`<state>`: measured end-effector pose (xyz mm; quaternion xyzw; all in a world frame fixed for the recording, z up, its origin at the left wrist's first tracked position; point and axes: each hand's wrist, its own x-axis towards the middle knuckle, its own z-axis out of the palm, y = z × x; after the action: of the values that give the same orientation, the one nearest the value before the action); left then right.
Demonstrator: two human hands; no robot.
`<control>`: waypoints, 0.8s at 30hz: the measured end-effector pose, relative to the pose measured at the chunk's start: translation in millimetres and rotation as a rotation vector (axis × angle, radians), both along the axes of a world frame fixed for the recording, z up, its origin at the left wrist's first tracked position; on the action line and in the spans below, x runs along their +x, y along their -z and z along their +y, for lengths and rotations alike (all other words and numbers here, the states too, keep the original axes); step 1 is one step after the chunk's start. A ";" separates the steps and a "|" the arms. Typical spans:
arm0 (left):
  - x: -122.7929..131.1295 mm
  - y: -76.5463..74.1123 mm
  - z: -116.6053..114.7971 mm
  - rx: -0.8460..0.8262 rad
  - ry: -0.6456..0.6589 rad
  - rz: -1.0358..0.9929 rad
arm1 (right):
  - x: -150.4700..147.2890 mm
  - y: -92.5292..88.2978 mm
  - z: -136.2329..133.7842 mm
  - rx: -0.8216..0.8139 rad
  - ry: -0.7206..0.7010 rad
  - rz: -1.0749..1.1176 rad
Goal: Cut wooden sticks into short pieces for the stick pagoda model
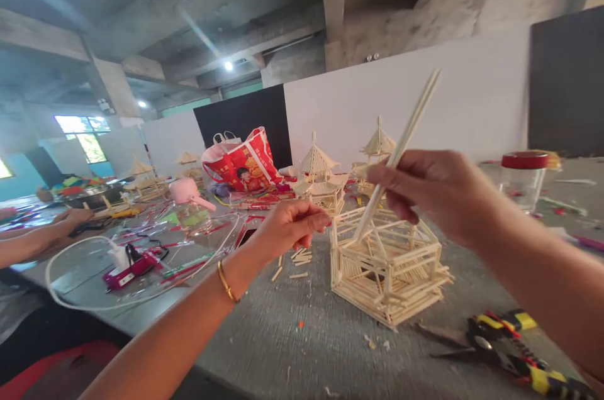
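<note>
Head view: the right hand (431,183) closes its grip on slender, straight wooden sticks (421,107), slanted, their lower ends over an open, polygonal frame (388,283); contact cannot be told. The left hand (295,224), grip narrow, fingertips bunched, hovers left of centre; whether it holds anything cannot be told. The pale stick lattice stands on the rough grey table (264,337), metal cutters (486,343) near right.

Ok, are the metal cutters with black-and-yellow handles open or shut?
Open: the metal cutters lie with their two pointed blades spread apart.
</note>
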<state>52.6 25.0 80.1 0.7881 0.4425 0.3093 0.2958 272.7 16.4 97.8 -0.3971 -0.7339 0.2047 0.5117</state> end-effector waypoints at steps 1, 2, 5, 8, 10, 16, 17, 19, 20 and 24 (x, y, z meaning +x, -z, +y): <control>5.1 -4.5 -6.4 -0.020 0.032 -0.046 | -3.3 -0.2 -1.0 -0.017 -0.021 0.002; 9.8 -6.8 -11.4 -0.039 0.063 -0.076 | -7.0 0.7 -1.2 -0.039 -0.044 0.002; 20.1 -3.8 -17.2 -0.090 0.107 -0.082 | -17.4 6.8 1.6 -0.080 -0.090 -0.015; 25.1 5.3 -16.4 -0.105 0.091 -0.098 | -22.8 11.9 4.3 -0.090 -0.126 -0.026; 25.8 10.5 -16.4 -0.116 0.079 -0.113 | -24.7 14.7 4.3 -0.110 -0.148 -0.020; 18.1 10.2 -14.5 -0.033 0.034 -0.036 | -38.5 21.6 9.0 -0.143 -0.157 0.050; 15.9 7.9 -11.5 -0.023 0.024 -0.018 | -42.3 20.7 13.8 -0.161 -0.156 0.059; 9.5 4.1 -2.7 -0.011 -0.009 0.008 | -48.9 15.6 27.9 -0.217 -0.147 0.057; 5.0 3.5 2.7 0.000 -0.043 0.016 | -50.9 11.4 36.1 -0.251 -0.138 0.049; -21.8 15.1 23.6 0.015 -0.183 0.180 | -44.9 -13.5 58.5 -0.206 0.019 -0.044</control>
<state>30.8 48.6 65.1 0.7713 0.5348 0.2663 0.2197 227.9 74.8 111.3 -0.4590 -0.7161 0.2652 0.4541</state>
